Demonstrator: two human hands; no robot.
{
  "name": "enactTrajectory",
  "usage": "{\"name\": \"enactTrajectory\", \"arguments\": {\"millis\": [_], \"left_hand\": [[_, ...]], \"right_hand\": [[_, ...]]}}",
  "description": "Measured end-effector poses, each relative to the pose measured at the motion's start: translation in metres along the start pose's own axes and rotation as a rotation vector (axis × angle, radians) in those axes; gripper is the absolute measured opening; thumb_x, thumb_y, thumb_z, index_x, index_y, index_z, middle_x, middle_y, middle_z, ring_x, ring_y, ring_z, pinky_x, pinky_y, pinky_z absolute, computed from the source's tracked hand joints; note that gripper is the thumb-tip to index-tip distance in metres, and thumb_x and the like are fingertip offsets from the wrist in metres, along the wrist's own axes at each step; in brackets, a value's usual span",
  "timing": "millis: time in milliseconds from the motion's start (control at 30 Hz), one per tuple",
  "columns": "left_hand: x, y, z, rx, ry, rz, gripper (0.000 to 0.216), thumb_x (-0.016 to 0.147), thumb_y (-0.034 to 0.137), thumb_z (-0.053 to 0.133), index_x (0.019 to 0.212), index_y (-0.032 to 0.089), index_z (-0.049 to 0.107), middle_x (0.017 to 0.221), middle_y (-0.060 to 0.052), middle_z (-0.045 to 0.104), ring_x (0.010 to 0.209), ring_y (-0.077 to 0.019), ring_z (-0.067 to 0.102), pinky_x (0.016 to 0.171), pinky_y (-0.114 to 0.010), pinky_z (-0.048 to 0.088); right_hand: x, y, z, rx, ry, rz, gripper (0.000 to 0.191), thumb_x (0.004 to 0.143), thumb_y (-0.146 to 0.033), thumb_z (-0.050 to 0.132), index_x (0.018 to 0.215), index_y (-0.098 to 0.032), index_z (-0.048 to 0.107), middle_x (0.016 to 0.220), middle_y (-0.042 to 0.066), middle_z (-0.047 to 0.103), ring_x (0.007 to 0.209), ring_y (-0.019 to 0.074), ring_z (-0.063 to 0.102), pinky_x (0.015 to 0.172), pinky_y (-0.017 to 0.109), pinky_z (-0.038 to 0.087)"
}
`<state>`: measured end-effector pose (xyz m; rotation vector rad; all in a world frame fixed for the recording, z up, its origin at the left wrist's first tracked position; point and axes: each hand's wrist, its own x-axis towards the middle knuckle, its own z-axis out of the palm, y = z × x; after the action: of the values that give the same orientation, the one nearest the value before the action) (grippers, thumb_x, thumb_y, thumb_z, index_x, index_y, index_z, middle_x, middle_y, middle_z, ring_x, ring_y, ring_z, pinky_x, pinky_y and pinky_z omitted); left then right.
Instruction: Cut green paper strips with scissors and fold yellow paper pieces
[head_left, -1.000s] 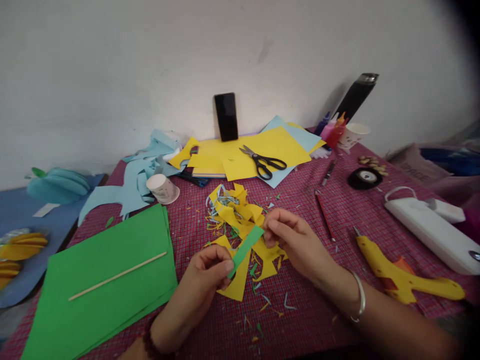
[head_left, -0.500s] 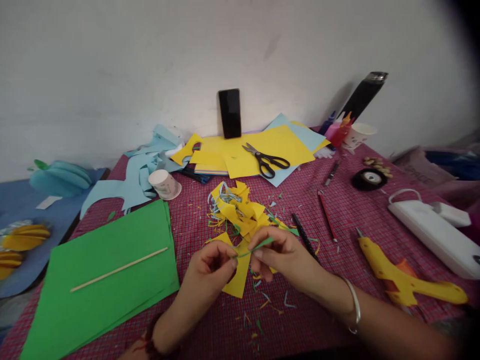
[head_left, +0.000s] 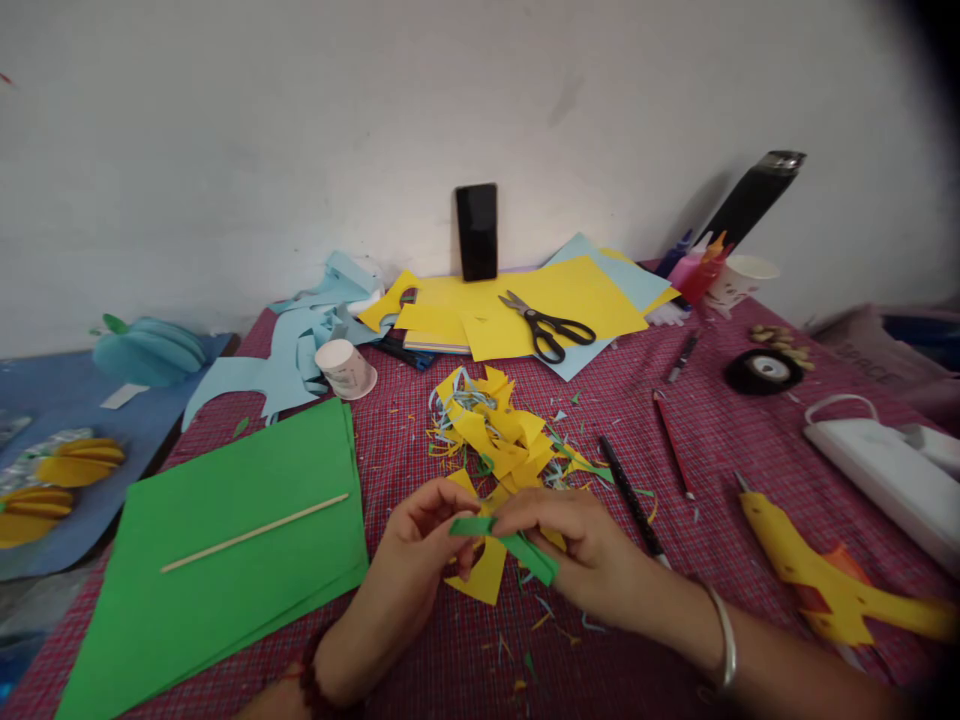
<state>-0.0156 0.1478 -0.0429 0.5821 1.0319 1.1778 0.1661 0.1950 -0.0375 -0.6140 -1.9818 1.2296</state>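
A narrow green paper strip stretches between my two hands, bent near its middle. My left hand pinches its left end between thumb and fingers. Over the bend, the fingers of my right hand are closed on the strip, and its other end hangs down under them. Below and behind the hands lies a heap of yellow paper scraps mixed with thin blue and green shreds. A black pen rests just beyond my right hand.
Green sheets with a wooden stick lie at left. Black scissors rest on yellow paper at the back, near a phone. A paper cup lies tipped over. At right are a yellow glue gun and a red pencil.
The green strip has turned so its flat side shows, and my right hand has shifted its grip and come lower. The whole view has moved slightly, sliding the table things rightward.
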Motion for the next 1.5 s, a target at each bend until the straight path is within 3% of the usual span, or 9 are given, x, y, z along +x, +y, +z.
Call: {"name": "enactTrajectory", "arguments": {"millis": [267,367,467,567,667,833,967,1100,1500], "left_hand": [[0.002,0.002,-0.005,-0.226,-0.246,-0.206,0.033,0.085,0.048,0.058,0.087,0.018,0.07,0.056,0.0,0.064,0.035,-0.0068,0.047,0.032,-0.017,0.037],[0.001,0.002,-0.006,-0.195,-0.21,-0.221,0.024,0.079,0.042,0.069,0.08,0.018,0.069,0.068,-0.003,0.07,0.044,-0.0091,0.056,0.038,-0.018,0.043],[-0.002,0.001,-0.006,-0.087,-0.137,-0.119,0.023,0.068,0.034,0.08,0.075,0.017,0.066,0.067,-0.002,0.069,0.052,-0.0101,0.06,0.048,-0.019,0.047],[-0.004,0.001,-0.004,0.069,-0.04,0.044,0.027,0.067,0.03,0.082,0.077,0.019,0.06,0.065,0.001,0.067,0.057,-0.0105,0.061,0.054,-0.02,0.046],[-0.005,-0.001,0.001,0.21,0.05,0.158,0.028,0.07,0.027,0.079,0.075,0.02,0.053,0.066,0.004,0.062,0.057,-0.0089,0.057,0.055,-0.02,0.044],[-0.005,-0.007,0.01,0.387,0.077,0.239,0.029,0.069,0.018,0.076,0.067,0.02,0.047,0.063,0.006,0.054,0.057,-0.0071,0.051,0.054,-0.018,0.041],[-0.007,-0.005,0.012,0.441,-0.032,0.174,0.024,0.071,0.02,0.072,0.069,0.02,0.048,0.063,0.005,0.054,0.056,-0.0084,0.051,0.053,-0.019,0.041],[-0.009,0.002,0.009,0.46,-0.16,0.134,0.018,0.085,0.034,0.057,0.076,0.019,0.056,0.062,0.002,0.056,0.057,-0.0111,0.052,0.055,-0.023,0.042],[-0.004,-0.004,0.01,0.635,-0.159,0.055,0.015,0.074,0.027,0.061,0.063,0.017,0.057,0.053,0.006,0.045,0.049,-0.008,0.038,0.048,-0.021,0.03]], "right_hand": [[-0.002,0.007,-0.002,-0.116,-0.038,-0.067,0.027,0.089,-0.008,0.051,0.105,-0.026,0.064,0.094,0.002,0.072,0.086,0.0135,0.067,0.075,0.027,0.051],[-0.002,0.005,-0.005,-0.216,-0.047,-0.092,0.039,0.086,-0.002,0.046,0.111,-0.027,0.062,0.109,0.004,0.069,0.1,0.0167,0.064,0.086,0.033,0.05],[-0.002,0.002,-0.01,-0.308,0.138,-0.074,0.044,0.083,-0.001,0.046,0.115,-0.027,0.06,0.126,0.007,0.06,0.116,0.0219,0.055,0.096,0.042,0.044],[-0.001,-0.001,-0.01,-0.26,0.271,-0.028,0.028,0.086,-0.009,0.052,0.106,-0.026,0.062,0.108,0.006,0.062,0.104,0.0217,0.058,0.088,0.039,0.047],[0.0,-0.003,-0.005,-0.088,0.201,0.097,0.011,0.088,-0.017,0.055,0.092,-0.023,0.063,0.085,0.002,0.062,0.082,0.0172,0.06,0.074,0.032,0.048],[0.002,0.0,0.007,0.135,0.081,0.258,0.011,0.083,-0.027,0.062,0.091,-0.019,0.063,0.082,0.002,0.061,0.075,0.0159,0.057,0.066,0.029,0.046],[0.002,0.004,0.01,0.141,0.106,0.237,0.013,0.081,-0.021,0.061,0.069,-0.02,0.056,0.069,-0.002,0.052,0.067,0.0126,0.048,0.061,0.025,0.039],[0.004,0.004,0.008,0.196,0.096,0.295,0.016,0.081,-0.019,0.057,0.066,-0.02,0.052,0.064,-0.004,0.048,0.062,0.0112,0.045,0.058,0.025,0.037],[0.003,0.004,0.011,0.133,0.082,0.224,0.017,0.081,-0.02,0.06,0.065,-0.018,0.054,0.064,-0.004,0.049,0.061,0.01,0.045,0.058,0.023,0.036]]}}
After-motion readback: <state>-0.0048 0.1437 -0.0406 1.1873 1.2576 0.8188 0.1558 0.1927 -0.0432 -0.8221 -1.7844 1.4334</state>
